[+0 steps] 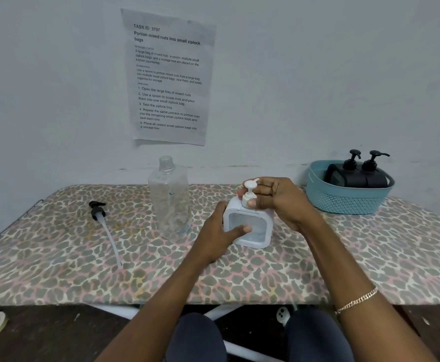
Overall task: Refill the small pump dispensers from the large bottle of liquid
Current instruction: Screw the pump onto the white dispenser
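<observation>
Dispenser (256, 231) seemed light, rigid, slick; hold its sides. Left hand (217, 232) gripped it; right hand (279, 199) pinched its twelve-o'clock pump (248, 195).

Obstacles: the clear bottle (170, 202) stands upright just left of the white dispenser (248, 226); a loose pump (98, 211) with its tube lies further left; the basket (344, 198) occupies the right rear. The tabletop (239, 278) strip along the near edge is open. The bottle-to-dispenser gap appears narrow.
</observation>
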A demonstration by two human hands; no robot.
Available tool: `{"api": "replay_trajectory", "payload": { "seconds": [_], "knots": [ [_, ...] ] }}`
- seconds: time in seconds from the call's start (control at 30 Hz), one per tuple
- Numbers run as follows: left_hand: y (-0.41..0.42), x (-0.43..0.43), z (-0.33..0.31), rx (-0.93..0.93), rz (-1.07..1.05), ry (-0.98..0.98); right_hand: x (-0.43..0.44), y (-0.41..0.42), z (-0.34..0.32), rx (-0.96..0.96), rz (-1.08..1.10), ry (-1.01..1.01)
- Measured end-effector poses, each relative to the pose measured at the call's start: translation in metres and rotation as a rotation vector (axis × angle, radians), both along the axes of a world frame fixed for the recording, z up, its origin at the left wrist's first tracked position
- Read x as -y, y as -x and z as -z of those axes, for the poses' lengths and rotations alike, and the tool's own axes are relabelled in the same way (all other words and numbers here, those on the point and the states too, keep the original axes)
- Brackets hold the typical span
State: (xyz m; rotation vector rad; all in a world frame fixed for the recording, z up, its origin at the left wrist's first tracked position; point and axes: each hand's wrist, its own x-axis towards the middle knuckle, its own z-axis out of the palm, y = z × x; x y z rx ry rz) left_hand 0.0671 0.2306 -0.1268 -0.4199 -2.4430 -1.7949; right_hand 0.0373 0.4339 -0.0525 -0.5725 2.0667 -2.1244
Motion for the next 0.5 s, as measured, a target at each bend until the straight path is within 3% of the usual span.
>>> {"api": "replay_trajectory", "payload": {
  "seconds": [0.2, 0.33, 0.5],
  "knots": [
    [0.002, 0.000, 0.003, -0.018, -0.016, 0.021, 0.017, -0.014, 0.017, -0.086, 0.227, 0.038],
    [0.002, 0.001, 0.003, -0.013, -0.008, 0.013, 0.014, -0.018, 0.020, -0.127, 0.210, 0.063],
    [0.000, 0.002, 0.000, -0.001, 0.002, -0.011, 0.004, -0.026, 0.028, -0.207, 0.294, -0.104]
  ]
}}
